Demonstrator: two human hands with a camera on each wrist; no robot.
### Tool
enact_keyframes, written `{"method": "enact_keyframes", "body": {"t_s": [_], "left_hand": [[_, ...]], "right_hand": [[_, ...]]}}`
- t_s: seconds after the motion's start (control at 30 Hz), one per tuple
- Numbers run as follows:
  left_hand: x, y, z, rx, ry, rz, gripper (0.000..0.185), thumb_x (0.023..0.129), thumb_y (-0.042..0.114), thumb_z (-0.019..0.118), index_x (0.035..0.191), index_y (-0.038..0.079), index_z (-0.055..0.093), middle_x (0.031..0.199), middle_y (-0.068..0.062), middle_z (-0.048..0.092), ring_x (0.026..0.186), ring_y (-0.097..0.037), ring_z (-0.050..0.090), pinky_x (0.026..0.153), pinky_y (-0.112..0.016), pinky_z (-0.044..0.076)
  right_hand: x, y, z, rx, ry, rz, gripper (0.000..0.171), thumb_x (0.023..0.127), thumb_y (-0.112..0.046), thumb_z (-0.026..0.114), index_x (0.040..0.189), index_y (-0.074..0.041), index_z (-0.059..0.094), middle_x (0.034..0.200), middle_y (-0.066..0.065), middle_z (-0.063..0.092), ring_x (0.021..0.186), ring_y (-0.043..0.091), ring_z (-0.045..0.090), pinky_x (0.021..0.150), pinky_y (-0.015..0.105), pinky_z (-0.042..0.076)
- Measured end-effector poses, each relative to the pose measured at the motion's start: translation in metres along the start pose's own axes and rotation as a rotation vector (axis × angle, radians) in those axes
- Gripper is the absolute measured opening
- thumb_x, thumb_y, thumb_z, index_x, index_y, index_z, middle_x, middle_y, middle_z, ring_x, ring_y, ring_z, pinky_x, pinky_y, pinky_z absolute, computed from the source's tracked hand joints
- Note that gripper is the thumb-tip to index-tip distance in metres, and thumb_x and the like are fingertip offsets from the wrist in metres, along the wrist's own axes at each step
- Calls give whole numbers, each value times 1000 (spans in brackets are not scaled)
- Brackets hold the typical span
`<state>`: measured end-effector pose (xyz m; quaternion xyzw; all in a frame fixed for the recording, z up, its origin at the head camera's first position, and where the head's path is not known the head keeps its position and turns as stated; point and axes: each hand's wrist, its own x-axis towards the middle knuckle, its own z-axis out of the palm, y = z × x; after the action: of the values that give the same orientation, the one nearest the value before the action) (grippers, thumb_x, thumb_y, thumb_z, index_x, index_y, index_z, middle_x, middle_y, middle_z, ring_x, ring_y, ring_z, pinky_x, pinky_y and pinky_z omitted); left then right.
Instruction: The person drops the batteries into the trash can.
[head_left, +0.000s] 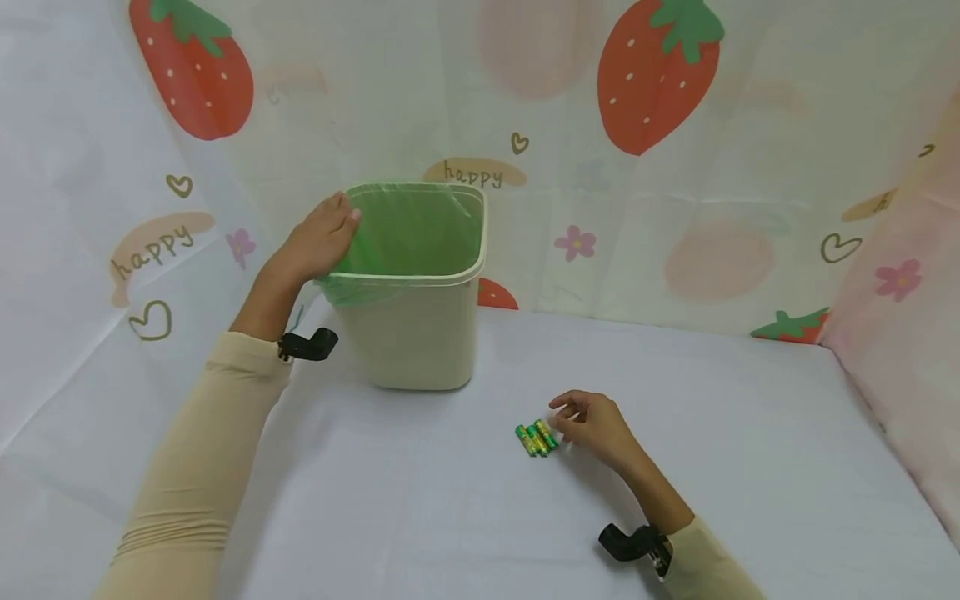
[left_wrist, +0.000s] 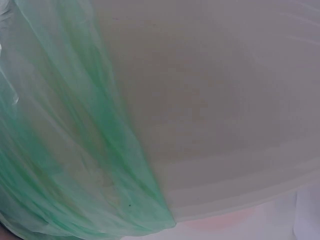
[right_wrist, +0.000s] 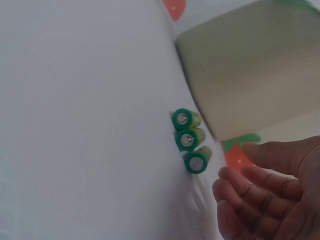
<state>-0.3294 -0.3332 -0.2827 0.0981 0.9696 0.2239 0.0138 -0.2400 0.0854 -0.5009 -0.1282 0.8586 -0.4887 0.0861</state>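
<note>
A cream trash bin stands upright, lined with a thin green bag whose edge folds over the rim. My left hand grips the bin's left rim over the bag; some of its fingers are hidden. The left wrist view shows the bag's folded edge hanging down the bin's outer wall. Three green-and-yellow batteries lie side by side on the white cloth. Just right of them is my right hand, fingers loosely bent and holding nothing. In the right wrist view the battery ends face the camera.
White cloth covers the table. Behind the bin hangs a strawberry-print curtain, with more fabric at the left and a pinkish side sheet at the right. Black cameras are strapped to both wrists.
</note>
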Motion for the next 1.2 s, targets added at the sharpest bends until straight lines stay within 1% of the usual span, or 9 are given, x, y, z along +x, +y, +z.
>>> {"method": "enact_keyframes", "body": {"t_s": [0.1,0.2,0.4,0.67,0.93,1.2], "left_hand": [[0,1,0,-1,4,-2,67,112,38,13,157,-10,-2,166,-27,-8,154,-39,-9,124,-51,-2],[1,1,0,-6,5,-3,66,113,37,14,157,-10,-2,166,-27,-8,154,-40,-8,124,-51,-1],[1,0,-2,-8,3,2,67,112,38,13,157,-10,-3,166,-27,-10,154,-40,-9,124,-51,-2],[1,-2,-1,-19,5,3,68,112,39,13,157,-9,-3,166,-27,-9,154,-40,-9,124,-51,-2],[-1,1,-2,-22,4,1,68,112,39,12,157,-9,-4,166,-26,-10,154,-39,-10,124,-51,-3],[-1,1,-1,-30,-4,-4,68,112,39,13,157,-8,-3,166,-25,-10,154,-38,-10,124,-52,-3]], "right_hand": [[0,3,2,-13,8,17,26,90,-11,77,114,-2,71,85,4,71,66,21,67,55,28,52],[0,6,4,-22,-7,26,23,89,-9,77,111,-2,71,83,3,70,65,20,67,55,27,52],[2,8,7,-54,-29,-10,15,89,-7,78,102,-3,75,81,2,69,66,15,65,55,26,53],[0,8,9,-152,-19,-21,12,87,-7,80,98,-6,76,77,-3,67,68,12,61,59,26,50],[-2,8,11,-158,-18,-37,12,86,-4,79,97,-6,77,74,-3,66,69,11,60,61,26,49],[-3,7,8,-179,7,-26,15,82,4,75,95,-3,76,73,-2,64,67,13,58,57,26,47]]}}
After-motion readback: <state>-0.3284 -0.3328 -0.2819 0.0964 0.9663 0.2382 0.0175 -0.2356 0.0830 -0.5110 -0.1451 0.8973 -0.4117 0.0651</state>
